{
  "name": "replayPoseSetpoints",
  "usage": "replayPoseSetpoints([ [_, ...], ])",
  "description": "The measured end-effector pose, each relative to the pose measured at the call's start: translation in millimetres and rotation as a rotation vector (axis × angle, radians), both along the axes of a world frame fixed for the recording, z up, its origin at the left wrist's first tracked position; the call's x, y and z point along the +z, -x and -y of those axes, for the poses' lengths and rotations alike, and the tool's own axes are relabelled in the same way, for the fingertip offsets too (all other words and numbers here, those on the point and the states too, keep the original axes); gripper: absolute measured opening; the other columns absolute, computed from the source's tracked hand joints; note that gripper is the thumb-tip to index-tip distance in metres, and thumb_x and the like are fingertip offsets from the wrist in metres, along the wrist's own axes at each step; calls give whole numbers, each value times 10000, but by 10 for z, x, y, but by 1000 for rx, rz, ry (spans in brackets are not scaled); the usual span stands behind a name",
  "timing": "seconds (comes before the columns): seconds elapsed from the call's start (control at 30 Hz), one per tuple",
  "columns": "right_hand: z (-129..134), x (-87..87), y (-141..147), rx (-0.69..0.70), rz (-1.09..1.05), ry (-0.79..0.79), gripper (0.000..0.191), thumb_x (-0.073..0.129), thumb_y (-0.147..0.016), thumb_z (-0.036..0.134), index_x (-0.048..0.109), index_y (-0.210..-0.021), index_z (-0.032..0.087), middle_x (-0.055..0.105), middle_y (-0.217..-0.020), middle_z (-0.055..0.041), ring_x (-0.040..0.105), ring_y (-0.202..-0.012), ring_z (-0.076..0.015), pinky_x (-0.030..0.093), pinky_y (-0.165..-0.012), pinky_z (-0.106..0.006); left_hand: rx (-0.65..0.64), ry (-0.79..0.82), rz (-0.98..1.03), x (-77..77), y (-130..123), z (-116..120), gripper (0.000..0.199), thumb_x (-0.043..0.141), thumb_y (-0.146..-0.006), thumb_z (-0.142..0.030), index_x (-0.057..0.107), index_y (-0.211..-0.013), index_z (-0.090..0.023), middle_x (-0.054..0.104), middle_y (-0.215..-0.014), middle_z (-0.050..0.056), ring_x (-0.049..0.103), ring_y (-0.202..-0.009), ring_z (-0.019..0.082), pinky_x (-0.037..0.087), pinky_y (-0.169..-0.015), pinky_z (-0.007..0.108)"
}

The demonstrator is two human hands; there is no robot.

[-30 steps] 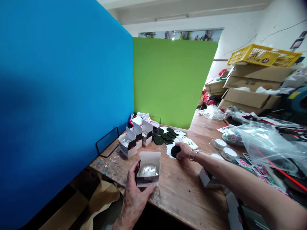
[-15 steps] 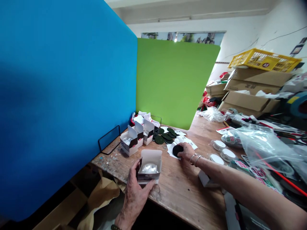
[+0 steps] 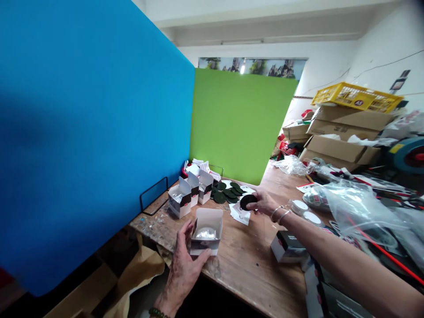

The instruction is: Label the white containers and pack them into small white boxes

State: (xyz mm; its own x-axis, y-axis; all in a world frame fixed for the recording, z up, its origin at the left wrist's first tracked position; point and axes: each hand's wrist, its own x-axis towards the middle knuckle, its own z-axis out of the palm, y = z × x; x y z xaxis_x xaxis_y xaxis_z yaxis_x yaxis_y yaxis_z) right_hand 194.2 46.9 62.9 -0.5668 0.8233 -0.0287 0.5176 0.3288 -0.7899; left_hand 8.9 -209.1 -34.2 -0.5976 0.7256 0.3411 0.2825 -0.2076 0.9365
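My left hand (image 3: 185, 254) is wrapped round the left side and front of a small white and black carton (image 3: 218, 248) near the table's front edge. The carton's lid stands up, and a clear plastic piece (image 3: 208, 233) shows inside. My right hand (image 3: 263, 204) pinches a thin black disc (image 3: 247, 202), held tilted over white printed cards (image 3: 240, 215). Behind the cards lie several more dark discs (image 3: 228, 193), overlapping one another. Left of them, three lidded cartons (image 3: 179, 204) stand in a row with their flaps up.
A blue panel (image 3: 99, 132) rises on the left and a green panel (image 3: 245, 123) at the back. On the right are a closed carton (image 3: 287, 247), round white-topped items (image 3: 311, 218), clear plastic bags (image 3: 357, 212) and stacked cardboard boxes (image 3: 342, 150). A black wire stand (image 3: 153, 189) stands at the left edge.
My right hand has lifted the black disc slightly off the cards and tilted it. My left hand stays at the carton. The camera view has tipped up a little.
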Motion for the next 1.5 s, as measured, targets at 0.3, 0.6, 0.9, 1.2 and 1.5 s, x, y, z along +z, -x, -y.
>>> replayPoseSetpoints([
  [0.3,946,585,-45,306,-434,260,430,750,-724,424,625,-1040,161,669,-975,-68,638,-834,-204,586,-653,-331,-136,-23,215,27,0,4,764,724,-674,-100,425,-1353,-285,597,-1347,66,585,-1235,236,516,-1006,364],
  [0.6,1534,383,418,331,128,-861,92,590,-915,192,674,-878,194,682,-849,-64,531,-853,-224,407,-754,-351,-255,-27,240,76,11,21,723,779,-584,-66,559,-1249,-247,716,-1123,28,670,-1036,231,530,-924,358],
  [0.9,1627,243,527,314,278,-891,187,527,-938,166,647,-1068,224,660,-997,-64,582,-855,-186,368,-661,-268,-290,15,157,94,81,34,727,779,-580,-47,556,-1234,-270,702,-1073,-1,666,-958,206,526,-850,327],
  [1.2,1614,179,515,294,247,-1004,192,530,-955,174,632,-1112,216,650,-1001,-73,543,-875,-216,405,-727,-313,-308,26,140,160,84,55,696,757,-583,-62,545,-1218,-251,696,-1048,4,658,-925,202,525,-808,319],
  [1.5,1583,-14,479,463,126,-924,170,536,-927,123,678,-994,189,670,-918,-86,590,-906,-234,468,-863,-393,-287,64,68,214,92,61,725,753,-607,-69,512,-1262,-264,670,-1095,12,645,-1001,210,514,-880,341],
])
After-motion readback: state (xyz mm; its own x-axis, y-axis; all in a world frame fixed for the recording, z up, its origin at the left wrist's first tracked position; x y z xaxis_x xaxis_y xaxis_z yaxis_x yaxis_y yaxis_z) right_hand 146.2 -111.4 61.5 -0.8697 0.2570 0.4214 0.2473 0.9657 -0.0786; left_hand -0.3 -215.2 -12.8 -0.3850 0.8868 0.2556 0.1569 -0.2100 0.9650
